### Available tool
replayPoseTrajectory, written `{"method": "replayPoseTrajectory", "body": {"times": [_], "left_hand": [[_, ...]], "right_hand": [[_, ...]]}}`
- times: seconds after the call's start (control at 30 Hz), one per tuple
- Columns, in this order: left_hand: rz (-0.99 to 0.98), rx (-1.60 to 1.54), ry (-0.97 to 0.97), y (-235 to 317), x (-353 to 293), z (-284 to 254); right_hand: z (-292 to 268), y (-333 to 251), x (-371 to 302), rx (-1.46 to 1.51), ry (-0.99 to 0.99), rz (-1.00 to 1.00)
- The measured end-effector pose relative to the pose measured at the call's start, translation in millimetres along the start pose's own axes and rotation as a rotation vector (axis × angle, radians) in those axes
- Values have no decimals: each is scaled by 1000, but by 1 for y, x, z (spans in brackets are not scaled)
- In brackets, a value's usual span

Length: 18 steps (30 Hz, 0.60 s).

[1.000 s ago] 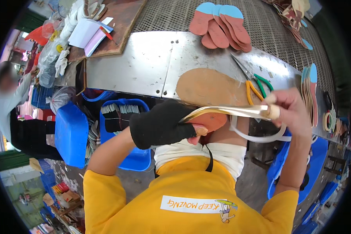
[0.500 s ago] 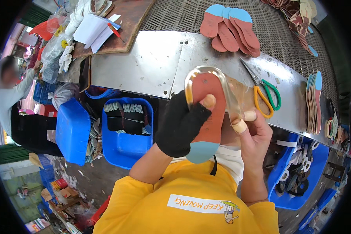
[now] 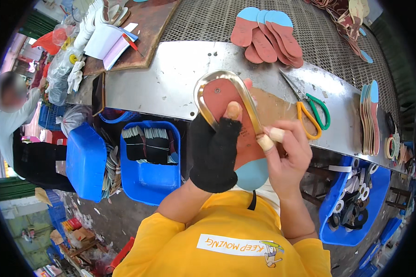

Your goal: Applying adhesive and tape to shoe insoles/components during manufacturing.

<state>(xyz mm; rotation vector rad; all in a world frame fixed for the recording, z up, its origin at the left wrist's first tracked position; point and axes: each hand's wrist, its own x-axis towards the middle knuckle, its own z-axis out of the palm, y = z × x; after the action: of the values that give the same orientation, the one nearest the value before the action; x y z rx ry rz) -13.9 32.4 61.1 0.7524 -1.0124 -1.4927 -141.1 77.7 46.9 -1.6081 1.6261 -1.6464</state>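
My left hand, in a black fingerless glove, grips a reddish-brown insole with a blue end toward me. Its thumb presses on the brown face. A shiny gold-toned strip curves around the insole's far rounded end and down both sides. My right hand is bare, with pale tape on its thumb and index fingertip. Those two digits pinch the strip at the insole's right edge. Beyond my right hand, scissors with one orange and one green handle lie on the metal bench.
Several similar insoles lie on the mesh surface; another stack stands at right. Blue bins sit below the bench's metal edge. At left are a board with papers and another person.
Both hands and the insole have shifted left, and the insole leans further left. The strip's right side now lies closer along the edge, and my right fingers still pinch it.
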Motion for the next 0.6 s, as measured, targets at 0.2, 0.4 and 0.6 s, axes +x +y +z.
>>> {"method": "replayPoseTrajectory", "body": {"times": [0.2,0.4,0.6], "left_hand": [[-208,74,-237,5,31,-17],[-268,69,-418,-20,17,-31],[-341,-31,-188,-10,17,-31]], "right_hand": [[-5,5,17,221,-180,155],[2,18,24,491,-242,451],[-17,26,24,647,-338,752]]}}
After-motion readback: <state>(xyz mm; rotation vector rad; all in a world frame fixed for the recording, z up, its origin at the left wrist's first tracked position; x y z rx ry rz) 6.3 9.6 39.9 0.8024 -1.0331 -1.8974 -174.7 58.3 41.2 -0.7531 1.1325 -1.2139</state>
